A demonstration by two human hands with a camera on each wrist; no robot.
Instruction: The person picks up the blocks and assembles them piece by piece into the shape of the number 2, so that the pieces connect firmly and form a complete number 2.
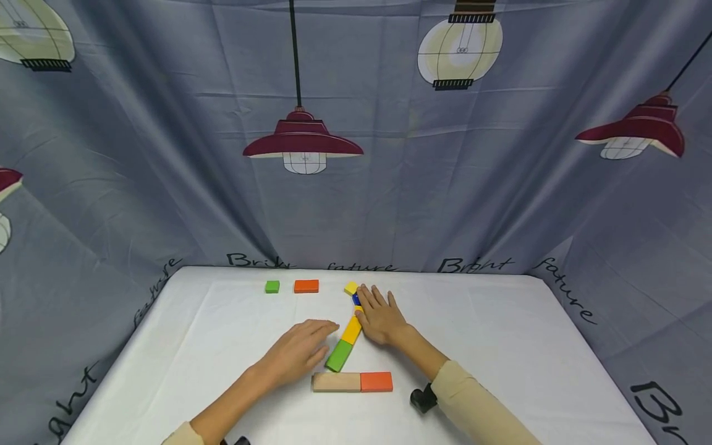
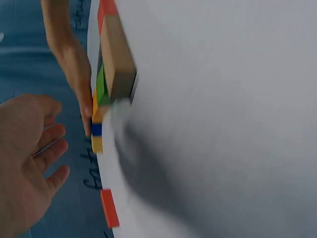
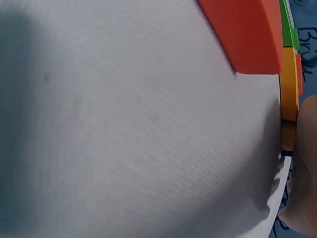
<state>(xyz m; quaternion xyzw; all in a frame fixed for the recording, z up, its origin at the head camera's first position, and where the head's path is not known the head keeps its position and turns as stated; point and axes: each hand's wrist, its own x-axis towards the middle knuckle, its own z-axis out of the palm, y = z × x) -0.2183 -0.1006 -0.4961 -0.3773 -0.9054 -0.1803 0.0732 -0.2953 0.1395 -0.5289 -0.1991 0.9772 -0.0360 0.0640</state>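
Observation:
A slanting row of blocks lies on the white table: a green block (image 1: 339, 356) at the near end, a yellow block (image 1: 351, 331), a mostly covered yellow-orange piece, a blue block (image 1: 356, 300) and a small yellow block (image 1: 350, 288) at the far end. My right hand (image 1: 381, 318) lies along the row's right side, fingers straight, touching the blocks near the blue one. To the left, my left hand (image 1: 300, 350) hovers beside the row with relaxed, slightly bent fingers and holds nothing; its palm (image 2: 22, 158) shows in the left wrist view.
Nearer to me, a plain wooden block (image 1: 336, 382) and an orange-red block (image 1: 376, 382) lie end to end crosswise. A small green block (image 1: 272, 287) and an orange block (image 1: 306, 286) sit at the back left. A grey-blue printed curtain (image 1: 345, 210) hangs behind the table.

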